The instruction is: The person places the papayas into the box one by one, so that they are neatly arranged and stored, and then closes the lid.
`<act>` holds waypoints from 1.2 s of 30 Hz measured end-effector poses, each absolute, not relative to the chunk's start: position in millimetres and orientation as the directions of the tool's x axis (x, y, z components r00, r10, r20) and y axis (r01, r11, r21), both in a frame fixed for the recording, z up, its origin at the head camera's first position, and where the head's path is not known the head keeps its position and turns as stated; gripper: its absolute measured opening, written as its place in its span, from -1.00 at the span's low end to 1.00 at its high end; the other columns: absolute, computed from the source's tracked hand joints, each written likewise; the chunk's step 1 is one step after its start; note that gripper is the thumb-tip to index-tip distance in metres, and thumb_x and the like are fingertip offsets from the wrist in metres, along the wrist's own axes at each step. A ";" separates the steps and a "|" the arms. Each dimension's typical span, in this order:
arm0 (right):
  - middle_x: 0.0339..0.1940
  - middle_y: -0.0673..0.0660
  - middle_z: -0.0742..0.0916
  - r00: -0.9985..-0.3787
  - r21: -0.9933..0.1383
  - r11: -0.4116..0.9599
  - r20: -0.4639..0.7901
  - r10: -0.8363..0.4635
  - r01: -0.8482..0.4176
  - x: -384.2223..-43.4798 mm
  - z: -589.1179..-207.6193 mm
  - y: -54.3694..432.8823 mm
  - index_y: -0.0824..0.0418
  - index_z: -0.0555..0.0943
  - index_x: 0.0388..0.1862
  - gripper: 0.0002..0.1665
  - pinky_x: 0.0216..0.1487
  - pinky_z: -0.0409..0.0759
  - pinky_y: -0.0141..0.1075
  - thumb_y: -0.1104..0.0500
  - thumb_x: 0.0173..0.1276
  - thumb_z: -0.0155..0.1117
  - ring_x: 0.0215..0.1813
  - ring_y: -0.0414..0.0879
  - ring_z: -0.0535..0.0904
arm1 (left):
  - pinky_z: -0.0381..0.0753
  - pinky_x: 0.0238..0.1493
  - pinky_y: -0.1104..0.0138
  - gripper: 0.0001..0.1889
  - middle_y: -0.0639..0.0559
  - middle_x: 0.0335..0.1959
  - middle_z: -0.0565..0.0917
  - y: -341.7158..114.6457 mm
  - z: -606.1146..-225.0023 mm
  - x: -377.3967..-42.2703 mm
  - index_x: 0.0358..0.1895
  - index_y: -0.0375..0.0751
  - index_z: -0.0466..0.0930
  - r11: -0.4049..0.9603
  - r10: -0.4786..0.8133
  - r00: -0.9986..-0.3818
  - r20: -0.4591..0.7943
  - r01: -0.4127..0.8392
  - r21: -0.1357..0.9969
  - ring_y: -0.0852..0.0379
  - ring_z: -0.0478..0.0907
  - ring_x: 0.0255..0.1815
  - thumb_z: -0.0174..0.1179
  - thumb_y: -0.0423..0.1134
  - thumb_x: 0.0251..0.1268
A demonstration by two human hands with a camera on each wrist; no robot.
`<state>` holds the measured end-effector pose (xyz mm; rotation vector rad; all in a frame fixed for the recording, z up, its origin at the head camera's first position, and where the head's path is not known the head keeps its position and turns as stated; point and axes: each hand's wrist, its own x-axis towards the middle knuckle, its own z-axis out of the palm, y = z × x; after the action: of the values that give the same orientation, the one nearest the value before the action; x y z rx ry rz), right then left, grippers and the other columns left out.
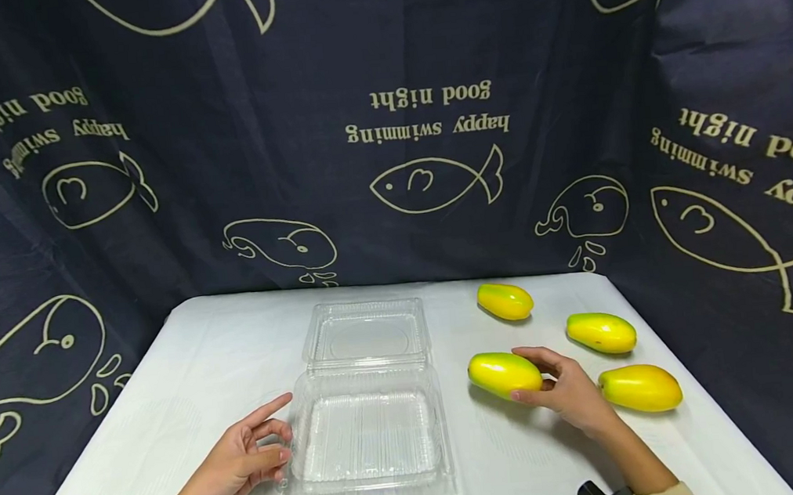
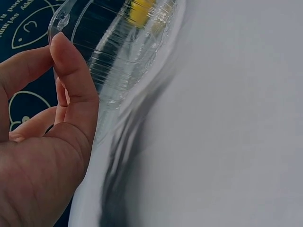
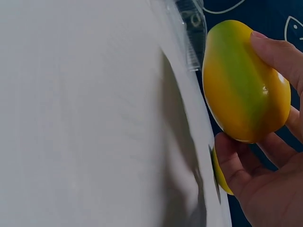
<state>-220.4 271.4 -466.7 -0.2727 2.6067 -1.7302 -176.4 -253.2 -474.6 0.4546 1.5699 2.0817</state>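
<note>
My right hand point(image 1: 558, 391) grips a yellow-green papaya point(image 1: 505, 374) by its right end, thumb on the near side and fingers on the far side. In the right wrist view the same papaya point(image 3: 246, 85) shows a green stripe between thumb and fingertips. A clear plastic clamshell box point(image 1: 371, 482) lies with its lid folded back at the table's middle. At its left edge my left hand point(image 1: 239, 466) pinches the rim, index finger pointing out in the head view. The left wrist view shows the thumb point(image 2: 73, 75) against the box's rim point(image 2: 64, 21).
Three more papayas lie right of the box: one at the back point(image 1: 505, 302), one farther right point(image 1: 601, 333), and one beside my right wrist point(image 1: 640, 389). A white cloth covers the table point(image 1: 150, 426). Behind it hangs a dark fish-print curtain point(image 1: 315, 129).
</note>
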 end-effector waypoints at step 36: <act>0.26 0.29 0.63 -0.975 -0.953 0.253 0.121 -0.185 -0.166 -213.6 -447.7 231.6 0.20 0.57 0.33 -0.17 0.04 0.74 -0.39 0.24 0.04 0.68 0.06 -0.12 0.66 | 0.73 -0.27 0.46 -0.13 0.15 -0.04 0.55 -252.2 -475.5 -176.6 0.67 -0.27 -0.23 -0.233 0.562 -0.827 -0.014 -0.175 0.957 0.29 0.60 -0.29 0.04 -0.62 0.43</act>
<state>-213.6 231.6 -447.7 -0.3459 2.4737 -1.8792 -176.6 -252.2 -475.5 0.4635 1.5621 2.0981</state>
